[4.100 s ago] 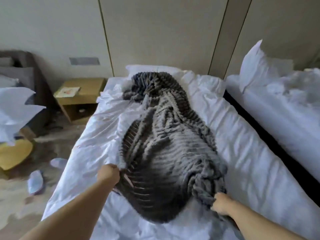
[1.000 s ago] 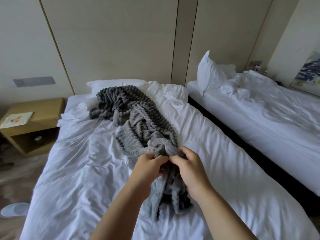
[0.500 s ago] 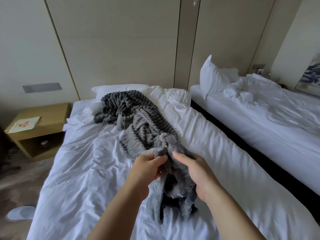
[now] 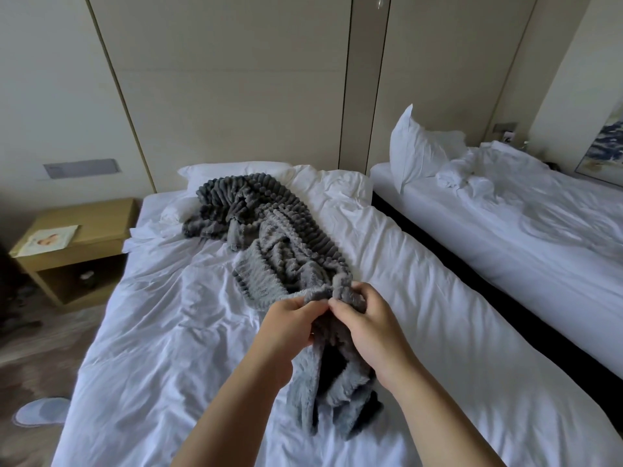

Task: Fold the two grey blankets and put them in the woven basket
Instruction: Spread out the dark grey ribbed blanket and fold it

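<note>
A grey ribbed blanket [image 4: 269, 237] lies bunched along the middle of the near bed [image 4: 151, 315], running from the pillow down to my hands. My left hand [image 4: 290, 325] and my right hand [image 4: 367, 321] meet above the duvet, and both pinch the blanket's near edge, lifting it. A loose fold of the blanket hangs below my hands onto the bed. I cannot tell whether the heap is one blanket or two. No woven basket is in view.
A second bed [image 4: 505, 230] with white bedding and an upright pillow [image 4: 414, 146] stands to the right across a dark gap. A wooden nightstand [image 4: 74, 247] with a card on it is at the left. A white slipper [image 4: 40, 411] lies on the floor.
My hands, apart on the blanket's near corners four seconds ago, have come together and raised its edge. In the last half second my right fingers have closed on the edge beside the left.
</note>
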`<action>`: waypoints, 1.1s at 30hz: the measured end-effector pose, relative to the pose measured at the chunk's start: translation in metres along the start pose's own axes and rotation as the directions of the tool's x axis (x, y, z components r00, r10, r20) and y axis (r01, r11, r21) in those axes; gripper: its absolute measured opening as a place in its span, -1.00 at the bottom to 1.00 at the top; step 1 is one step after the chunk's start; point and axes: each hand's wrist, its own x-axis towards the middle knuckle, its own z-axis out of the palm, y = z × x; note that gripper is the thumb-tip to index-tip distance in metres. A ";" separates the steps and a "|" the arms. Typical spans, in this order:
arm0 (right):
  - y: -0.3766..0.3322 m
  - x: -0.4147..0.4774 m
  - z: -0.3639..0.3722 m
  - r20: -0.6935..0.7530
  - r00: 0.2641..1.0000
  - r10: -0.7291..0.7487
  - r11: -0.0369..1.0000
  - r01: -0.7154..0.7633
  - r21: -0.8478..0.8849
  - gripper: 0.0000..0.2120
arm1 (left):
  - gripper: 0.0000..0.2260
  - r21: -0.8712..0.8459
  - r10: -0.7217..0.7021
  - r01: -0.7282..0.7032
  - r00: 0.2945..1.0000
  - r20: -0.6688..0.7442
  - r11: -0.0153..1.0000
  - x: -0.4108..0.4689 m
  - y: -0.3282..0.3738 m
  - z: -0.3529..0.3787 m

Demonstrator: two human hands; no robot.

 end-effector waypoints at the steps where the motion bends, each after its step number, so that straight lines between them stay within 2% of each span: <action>1: -0.001 0.002 -0.002 -0.009 1.000 0.001 1.000 -0.001 -0.025 -0.89 | -0.82 -0.001 -0.006 0.006 1.000 -0.011 1.000 0.001 0.000 -0.002; 2: 0.000 0.005 -0.004 -0.041 0.999 0.013 1.000 -0.014 -0.016 -0.84 | -0.83 -0.002 -0.011 0.011 1.000 -0.023 1.000 0.002 0.000 -0.003; 4: 0.000 0.012 -0.013 -0.230 0.969 0.094 0.981 -0.050 0.190 -0.75 | -0.84 -0.014 -0.023 0.022 0.998 -0.052 1.000 0.005 -0.001 -0.007; 6: -0.003 0.018 -0.024 -0.486 0.857 0.173 0.920 0.036 0.390 -0.76 | -0.84 -0.024 -0.034 0.032 0.997 -0.073 0.999 0.007 -0.002 -0.011; 8: -0.009 0.016 -0.028 -0.627 0.772 0.108 0.904 0.186 0.385 -0.83 | -0.83 -0.026 -0.038 0.036 0.997 -0.074 0.999 0.008 -0.003 -0.011; 10: -0.016 0.009 -0.018 -0.586 0.806 -0.087 0.922 0.288 0.258 -0.90 | -0.84 -0.011 -0.042 0.041 0.998 -0.053 0.999 0.008 -0.003 -0.006; 12: -0.015 0.002 -0.001 -0.350 0.904 -0.245 0.968 0.248 -0.038 -0.93 | -0.85 0.002 -0.045 0.045 0.999 -0.026 0.999 0.008 -0.004 0.002; 13: -0.013 -0.001 0.007 -0.217 0.943 -0.253 0.962 0.221 -0.160 -0.93 | -0.83 0.003 -0.044 0.044 0.999 -0.015 0.999 0.007 -0.004 0.005; 14: -0.012 -0.003 0.011 -0.126 0.965 -0.230 0.958 0.201 -0.204 -0.90 | -0.82 0.000 -0.040 0.040 0.999 -0.008 0.999 0.007 -0.004 0.007; 15: -0.012 -0.003 0.011 -0.080 0.978 -0.194 0.970 0.179 -0.164 -0.88 | -0.81 -0.007 -0.038 0.038 0.999 -0.007 0.999 0.007 -0.004 0.007; 17: -0.013 -0.003 0.005 -0.077 0.985 -0.156 0.987 0.153 -0.053 -0.84 | -0.81 -0.054 -0.030 0.030 0.999 -0.011 0.998 0.008 -0.004 0.005; 20: -0.009 -0.003 -0.001 -0.116 0.979 -0.168 0.986 0.166 -0.024 -0.79 | -0.71 -0.079 -0.007 0.006 1.000 -0.010 0.997 0.013 -0.003 0.002; 25: 0.001 -0.003 0.006 -0.022 0.961 -0.277 0.952 0.271 -0.143 -0.77 | -0.51 -0.080 0.000 -0.001 1.000 -0.010 0.997 0.011 -0.005 0.007; 26: 0.004 -0.002 0.005 0.022 0.956 -0.292 0.944 0.292 -0.153 -0.74 | -0.51 -0.031 0.016 -0.017 1.000 -0.016 0.999 0.011 -0.004 0.006; 29: 0.006 0.002 0.007 0.114 0.935 -0.337 0.934 0.347 -0.090 -0.54 | -0.68 0.108 0.081 -0.066 0.986 -0.147 0.992 0.016 0.011 0.004; 31: 0.008 0.009 0.015 0.012 0.940 -0.341 0.935 0.341 -0.096 -0.56 | -0.78 -0.032 0.043 -0.048 0.990 -0.135 0.998 0.020 0.030 0.003; 33: 0.011 0.024 0.023 -0.122 0.941 -0.316 0.938 0.291 -0.187 -0.65 | -0.79 -0.284 0.035 -0.039 0.999 -0.018 0.958 0.023 0.059 -0.004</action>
